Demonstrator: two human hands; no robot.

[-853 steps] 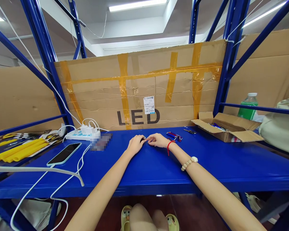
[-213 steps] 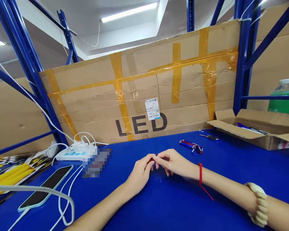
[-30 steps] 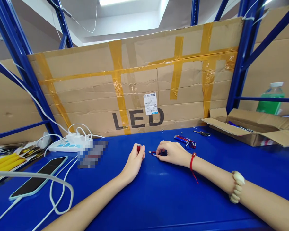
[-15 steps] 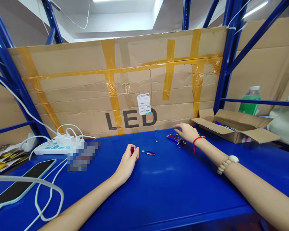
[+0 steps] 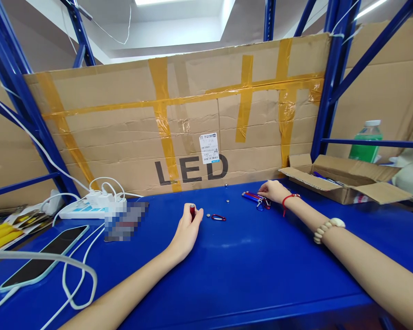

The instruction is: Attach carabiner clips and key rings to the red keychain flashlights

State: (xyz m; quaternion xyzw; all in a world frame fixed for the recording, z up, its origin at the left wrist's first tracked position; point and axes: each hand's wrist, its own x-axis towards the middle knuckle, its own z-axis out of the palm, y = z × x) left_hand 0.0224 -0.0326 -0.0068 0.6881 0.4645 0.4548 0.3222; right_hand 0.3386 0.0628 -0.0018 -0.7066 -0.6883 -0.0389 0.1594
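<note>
My left hand (image 5: 187, 231) is closed around a small red metal tube (image 5: 192, 211) held upright, its top end showing. Just right of it on the blue tabletop lie a small silver disc (image 5: 208, 215) and a red carabiner clip (image 5: 218, 217). My right hand (image 5: 274, 190) reaches down at the back right, its fingertips pinched low by the tabletop. Whatever they grip is hidden. Under and beside them lie slim red and blue tubes (image 5: 251, 197) with clips attached. Two more small silver pieces, one by the cardboard (image 5: 226, 185) and one nearer (image 5: 227, 200), lie between the hands.
An open cardboard box (image 5: 344, 183) with pens or similar sticks stands at right, a green bottle (image 5: 366, 142) behind it. At left are a power strip (image 5: 86, 208), a phone (image 5: 44, 256) and loose white cables (image 5: 79, 266). A large cardboard sheet (image 5: 131, 137) closes off the back.
My right hand has lowered towards the slim tubes, and its fingers have drawn together. My left hand keeps the red tube upright. The whole view has shifted slightly.
</note>
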